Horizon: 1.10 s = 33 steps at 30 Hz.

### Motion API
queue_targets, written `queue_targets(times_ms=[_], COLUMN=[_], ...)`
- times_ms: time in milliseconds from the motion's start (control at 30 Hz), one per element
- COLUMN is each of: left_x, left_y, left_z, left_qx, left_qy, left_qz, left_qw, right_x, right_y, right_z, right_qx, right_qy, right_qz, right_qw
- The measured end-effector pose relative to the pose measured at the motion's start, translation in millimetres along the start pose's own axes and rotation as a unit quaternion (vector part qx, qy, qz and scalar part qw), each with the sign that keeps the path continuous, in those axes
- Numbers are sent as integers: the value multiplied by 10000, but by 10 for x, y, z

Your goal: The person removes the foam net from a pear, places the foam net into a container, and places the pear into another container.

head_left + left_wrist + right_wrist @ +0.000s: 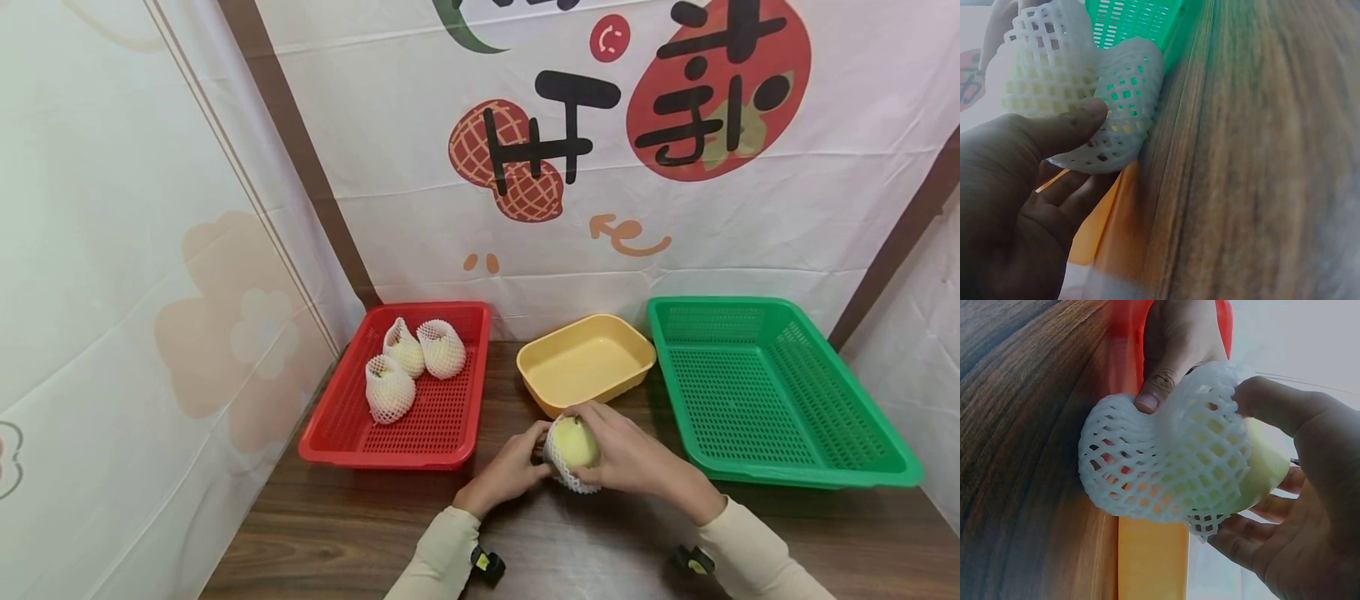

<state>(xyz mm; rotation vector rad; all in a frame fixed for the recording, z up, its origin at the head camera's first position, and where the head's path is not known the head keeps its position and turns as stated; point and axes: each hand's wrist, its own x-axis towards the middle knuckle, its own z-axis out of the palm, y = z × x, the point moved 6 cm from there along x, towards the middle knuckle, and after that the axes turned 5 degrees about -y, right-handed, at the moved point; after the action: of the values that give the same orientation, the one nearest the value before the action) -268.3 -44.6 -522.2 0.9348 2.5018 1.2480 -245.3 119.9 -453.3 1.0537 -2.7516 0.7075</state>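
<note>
A pale yellow-green pear (576,442) with a dark stem is held over the table, partly inside a white foam net (1125,459). In the right wrist view the pear's bare end sticks out of the net, while the net's other end hangs loose. My right hand (626,454) grips the pear and the net's edge between thumb and fingers. From the other side my left hand (512,473) pinches the loose part of the net, its thumb lying on the mesh in the left wrist view. Some of the fingertips are hidden behind the net.
On the left, a red basket (471,421) holds three netted fruits (392,390). A yellow tray (592,371) stands just beyond my hands with nothing in it. To the right is a green basket (742,408). A printed cloth (405,242) hangs behind the wooden table (315,533).
</note>
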Motion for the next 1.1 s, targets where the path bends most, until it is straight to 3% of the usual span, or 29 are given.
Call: queue_targets(times_ms=[467,767,1100], left_x=[-13,-15,-13], left_y=[19,28,7], left_z=[-46,-95,-95], left_qx=[398,502,461], left_qy=[399,912,961], left_qz=[70,379,241], left_qw=[9984,9938,9940], right_x=[17,30,36], right_y=[3,-3,-5], right_z=[-60,-110,-146], right_qx=[-103,-91,9], right_qy=[35,73,-45], right_qz=[69,-19,76], right_qw=[9999,9999,10000])
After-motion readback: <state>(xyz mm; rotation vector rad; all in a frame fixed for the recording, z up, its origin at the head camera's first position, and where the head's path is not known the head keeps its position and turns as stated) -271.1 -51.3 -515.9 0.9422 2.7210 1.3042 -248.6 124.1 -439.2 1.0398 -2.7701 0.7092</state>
